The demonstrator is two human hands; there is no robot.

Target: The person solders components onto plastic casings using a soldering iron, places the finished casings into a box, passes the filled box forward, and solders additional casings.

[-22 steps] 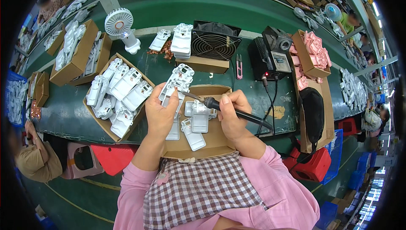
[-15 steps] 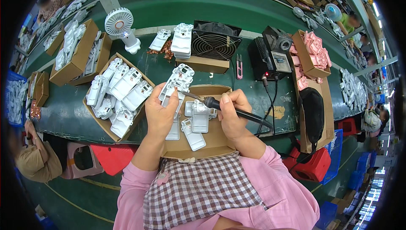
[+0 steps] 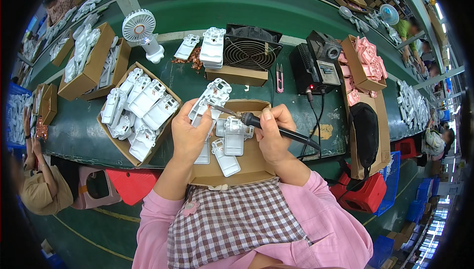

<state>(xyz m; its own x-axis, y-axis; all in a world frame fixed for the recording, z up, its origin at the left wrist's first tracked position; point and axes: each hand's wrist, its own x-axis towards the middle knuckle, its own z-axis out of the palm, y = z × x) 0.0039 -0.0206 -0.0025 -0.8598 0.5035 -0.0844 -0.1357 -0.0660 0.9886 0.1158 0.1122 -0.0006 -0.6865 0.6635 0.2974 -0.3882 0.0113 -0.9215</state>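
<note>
We note a long green workbench (image 3: 296,9) curving across the room, red stools (image 3: 129,184) on dark green floor (image 3: 74,229), blue crates (image 3: 422,205) at right.

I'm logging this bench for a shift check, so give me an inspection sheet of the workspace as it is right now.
Surface: green bench, crowded.
Job's things: white plastic part in left hand; soldering iron in right hand, tip at the part.
Clutter: box of white parts, small white fan, black extractor fan, pink snips.
Grippers: both hands gripping.
Cables: iron's black cable to the black station.
Surroundings: other workers at the edges.
</note>
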